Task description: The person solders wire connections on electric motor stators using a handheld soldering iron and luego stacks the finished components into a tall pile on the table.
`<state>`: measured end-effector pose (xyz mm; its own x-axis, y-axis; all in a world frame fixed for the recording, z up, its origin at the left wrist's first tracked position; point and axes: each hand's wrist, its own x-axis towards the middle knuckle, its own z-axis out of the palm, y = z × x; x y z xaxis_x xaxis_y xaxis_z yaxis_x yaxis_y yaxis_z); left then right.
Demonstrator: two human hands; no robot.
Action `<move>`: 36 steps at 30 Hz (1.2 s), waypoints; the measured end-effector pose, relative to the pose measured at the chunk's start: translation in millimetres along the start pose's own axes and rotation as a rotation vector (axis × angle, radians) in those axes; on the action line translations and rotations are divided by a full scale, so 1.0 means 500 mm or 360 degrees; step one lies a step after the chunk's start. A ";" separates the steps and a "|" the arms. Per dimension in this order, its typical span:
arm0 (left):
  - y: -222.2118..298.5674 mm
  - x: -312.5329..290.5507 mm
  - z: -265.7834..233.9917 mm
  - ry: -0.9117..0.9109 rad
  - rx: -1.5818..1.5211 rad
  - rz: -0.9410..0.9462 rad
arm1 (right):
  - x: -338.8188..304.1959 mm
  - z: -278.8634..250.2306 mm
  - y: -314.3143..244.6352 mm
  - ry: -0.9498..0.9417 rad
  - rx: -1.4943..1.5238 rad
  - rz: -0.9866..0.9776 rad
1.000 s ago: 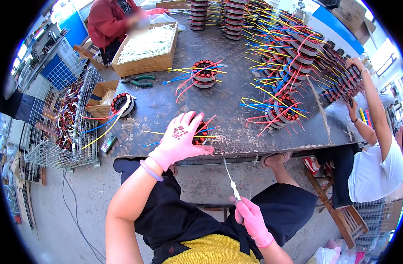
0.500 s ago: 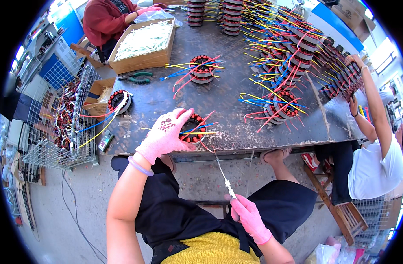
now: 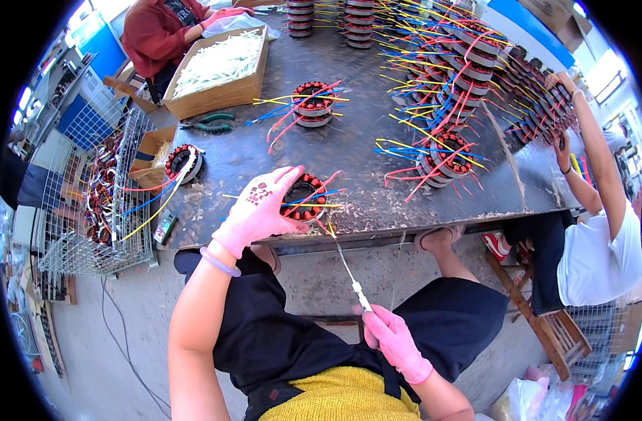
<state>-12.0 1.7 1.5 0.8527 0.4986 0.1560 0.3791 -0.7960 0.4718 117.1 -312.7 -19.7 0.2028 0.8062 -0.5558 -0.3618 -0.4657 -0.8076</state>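
Observation:
My left hand (image 3: 259,212), in a pink glove, is closed around the left side of a motor stator (image 3: 314,210) at the table's near edge. The stator is a ring with red-and-black windings; red, blue and yellow leads stick out of it. My right hand (image 3: 397,345), gloved alike, grips a slim tool (image 3: 359,293) with a whitish handle and a long thin shaft. The shaft points up toward the stator, its tip by a lead end hanging over the table edge. Whether the tip is hooked onto that lead, I cannot tell.
Single stators (image 3: 312,112) stand farther back; another (image 3: 184,163) lies at the left. Tall stator stacks (image 3: 468,70) fill the right. Green-handled pliers (image 3: 212,125) lie near a box of white sleeves (image 3: 219,95). A wire basket (image 3: 75,242) stands left. Two co-workers sit at the table.
The tool's tip has moved up and left, closer to the stator, with my right hand following slightly. My left hand keeps its hold on the stator. The whole view has shifted a little.

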 end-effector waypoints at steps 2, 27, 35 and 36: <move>-0.001 0.001 0.001 -0.0004 0.0000 0.0001 | 0.000 -0.003 0.002 0.0010 -0.0072 -0.0018; -0.001 0.003 0.000 -0.0038 -0.0011 0.0021 | -0.005 0.003 -0.010 0.0012 0.0031 0.0003; 0.011 0.006 -0.004 -0.0091 -0.0006 -0.0062 | -0.005 0.001 -0.016 0.0017 -0.0106 -0.0011; 0.014 0.008 -0.004 -0.0095 -0.0006 -0.0063 | -0.001 -0.003 -0.008 0.0015 -0.0125 -0.0033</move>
<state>-6.6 -1.0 7.3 0.8570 0.5082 0.0856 0.4115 -0.7748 0.4800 120.0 -311.6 -16.5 0.2181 0.8127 -0.5404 -0.2851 -0.4765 -0.8317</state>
